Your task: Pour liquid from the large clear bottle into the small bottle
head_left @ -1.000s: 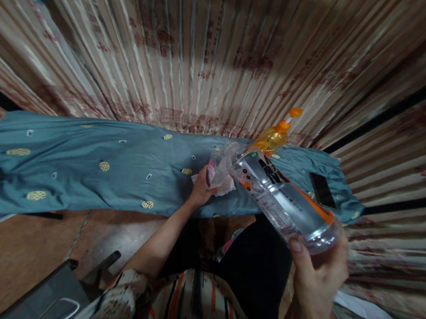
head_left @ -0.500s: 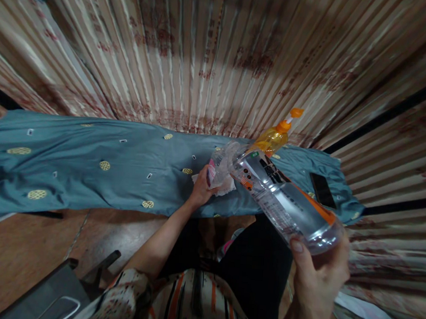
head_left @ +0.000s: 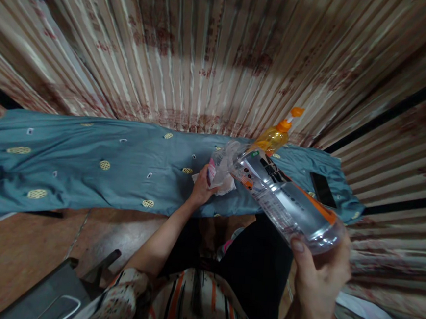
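- At far lower left, a grey folding chair [head_left: 49,294] sits on the brown floor, below a long blue cloth [head_left: 85,184] with small gold ovals; what lies under the cloth is hidden.
- The left hand [head_left: 201,190] is closed around the pink-marked end of a crumpled clear plastic bottle [head_left: 218,167], with a white tissue [head_left: 229,186] just under it.
- Beyond that hand stands a small amber bottle [head_left: 271,140] with an orange nozzle.
- The right hand [head_left: 316,290] is curled around the base of a clear plastic bottle [head_left: 283,207], nearer that hand; its long axis slants up and left toward the left hand, and its neck end overlaps the crumpled bottle, though contact cannot be told.
- Its dark label has an orange stripe; the writing is too blurred to read.
- Right of the left hand, a black phone [head_left: 322,189] lies on the cloth.
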Action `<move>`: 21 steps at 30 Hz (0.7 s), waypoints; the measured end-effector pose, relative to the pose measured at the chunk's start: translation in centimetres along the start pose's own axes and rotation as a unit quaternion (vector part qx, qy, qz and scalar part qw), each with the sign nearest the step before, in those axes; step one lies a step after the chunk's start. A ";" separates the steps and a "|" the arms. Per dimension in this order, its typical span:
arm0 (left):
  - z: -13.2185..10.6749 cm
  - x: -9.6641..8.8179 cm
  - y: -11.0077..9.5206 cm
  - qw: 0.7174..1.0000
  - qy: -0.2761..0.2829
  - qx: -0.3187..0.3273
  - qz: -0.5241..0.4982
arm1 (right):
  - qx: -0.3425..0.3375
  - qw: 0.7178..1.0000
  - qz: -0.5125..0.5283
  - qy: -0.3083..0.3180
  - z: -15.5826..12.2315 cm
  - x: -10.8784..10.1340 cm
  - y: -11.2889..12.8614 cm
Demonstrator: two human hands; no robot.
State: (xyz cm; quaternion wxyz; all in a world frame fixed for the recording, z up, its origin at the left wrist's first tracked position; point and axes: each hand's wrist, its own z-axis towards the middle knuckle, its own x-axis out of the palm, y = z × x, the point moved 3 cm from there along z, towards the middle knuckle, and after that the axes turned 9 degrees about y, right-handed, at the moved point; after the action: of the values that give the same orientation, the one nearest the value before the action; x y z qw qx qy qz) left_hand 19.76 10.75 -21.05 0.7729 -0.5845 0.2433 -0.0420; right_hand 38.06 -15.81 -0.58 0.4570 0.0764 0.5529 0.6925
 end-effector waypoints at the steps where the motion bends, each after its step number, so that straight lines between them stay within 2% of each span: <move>1: 0.0 0.0 0.1 1.000 -0.002 0.000 0.002 | -0.003 1.000 0.001 0.000 0.0 0.0 0.1; 21: 0.1 0.2 0.4 1.000 0.001 -0.007 -0.010 | 0.007 1.000 -0.015 0.003 0.1 -0.1 0.2</move>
State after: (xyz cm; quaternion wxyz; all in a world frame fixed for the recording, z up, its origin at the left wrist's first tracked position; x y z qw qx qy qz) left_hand 19.88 10.89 -21.50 0.7680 -0.5926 0.2384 -0.0479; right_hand 38.08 -15.81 -0.34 0.4652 0.0693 0.5605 0.6816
